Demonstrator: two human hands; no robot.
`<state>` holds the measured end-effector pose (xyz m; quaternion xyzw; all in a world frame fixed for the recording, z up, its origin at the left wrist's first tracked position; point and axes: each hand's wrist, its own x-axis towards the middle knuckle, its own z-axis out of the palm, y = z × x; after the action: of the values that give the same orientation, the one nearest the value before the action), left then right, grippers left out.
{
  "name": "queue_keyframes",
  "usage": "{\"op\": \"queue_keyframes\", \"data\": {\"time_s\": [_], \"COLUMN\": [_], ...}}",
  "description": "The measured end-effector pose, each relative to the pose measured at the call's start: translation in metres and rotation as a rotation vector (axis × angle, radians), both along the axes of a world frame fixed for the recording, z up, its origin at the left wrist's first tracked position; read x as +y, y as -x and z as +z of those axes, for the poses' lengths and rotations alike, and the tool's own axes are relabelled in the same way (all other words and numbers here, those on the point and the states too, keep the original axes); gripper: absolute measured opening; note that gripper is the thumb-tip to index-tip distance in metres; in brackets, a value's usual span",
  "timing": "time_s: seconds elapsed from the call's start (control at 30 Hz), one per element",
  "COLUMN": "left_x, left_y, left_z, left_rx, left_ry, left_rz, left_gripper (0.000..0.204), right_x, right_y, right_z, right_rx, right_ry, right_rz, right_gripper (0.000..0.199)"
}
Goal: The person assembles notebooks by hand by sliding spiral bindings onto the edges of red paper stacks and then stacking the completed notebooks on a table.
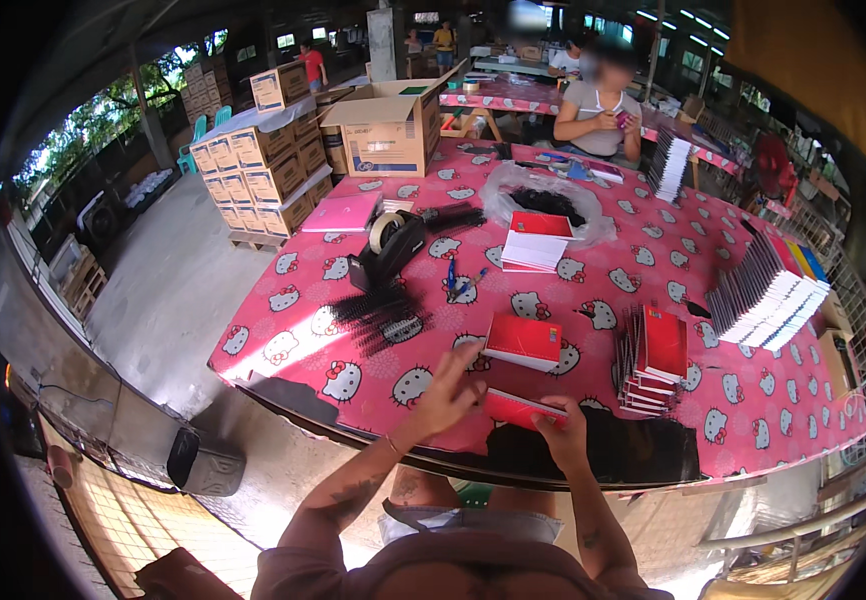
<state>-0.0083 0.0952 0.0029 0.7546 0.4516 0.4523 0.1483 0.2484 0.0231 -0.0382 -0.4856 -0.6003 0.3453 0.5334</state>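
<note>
My right hand (565,436) grips a red-covered notebook (513,408) by its right end, thumb on top, just above the table's near edge. At the notebook's left end is my left hand (449,394), its fingers apart and not closed on anything; whether a fingertip touches the notebook I cannot tell. Just beyond lies a small stack of red notebooks (523,341). To the right stands a taller, uneven pile of red notebooks (659,345) with dark spiral bindings. Loose black binding coils (381,318) lie to the left, and blue-handled pliers (464,284) rest farther back.
A black tape dispenser (389,250), a pink folder-like item (343,213) and a plastic bag of black coils (543,205) lie farther back, near another red notebook stack (537,242). A long notebook row (771,300) leans at right. Across the table sits a person (598,115). An open carton (383,135) stands behind.
</note>
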Motion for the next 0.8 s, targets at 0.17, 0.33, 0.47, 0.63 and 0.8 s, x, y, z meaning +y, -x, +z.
{"op": "queue_keyframes", "data": {"time_s": [0.17,0.33,0.47,0.63,0.8], "left_x": [0.064,0.066,0.039,-0.03,-0.049], "left_y": [0.091,0.076,0.071,0.024,0.011], "left_z": [-0.041,-0.033,-0.014,0.021,0.012], "left_rx": [0.624,0.521,0.557,-0.017,-0.157], "left_ry": [-0.191,-0.238,-0.302,0.045,0.179], "left_rz": [0.326,0.366,0.289,-0.007,-0.069], "left_gripper": [0.026,0.019,0.021,0.021,0.016], "right_x": [-0.012,-0.001,0.001,-0.003,0.001], "right_y": [0.011,0.006,0.007,0.008,0.01], "right_z": [0.01,0.006,0.006,0.01,0.013], "right_rx": [0.128,0.029,0.024,0.063,0.063], "right_ry": [0.126,0.091,0.142,0.172,0.174], "right_rz": [0.022,0.172,0.186,0.168,0.176], "right_gripper": [0.032,0.031,0.031,0.03,0.029]}}
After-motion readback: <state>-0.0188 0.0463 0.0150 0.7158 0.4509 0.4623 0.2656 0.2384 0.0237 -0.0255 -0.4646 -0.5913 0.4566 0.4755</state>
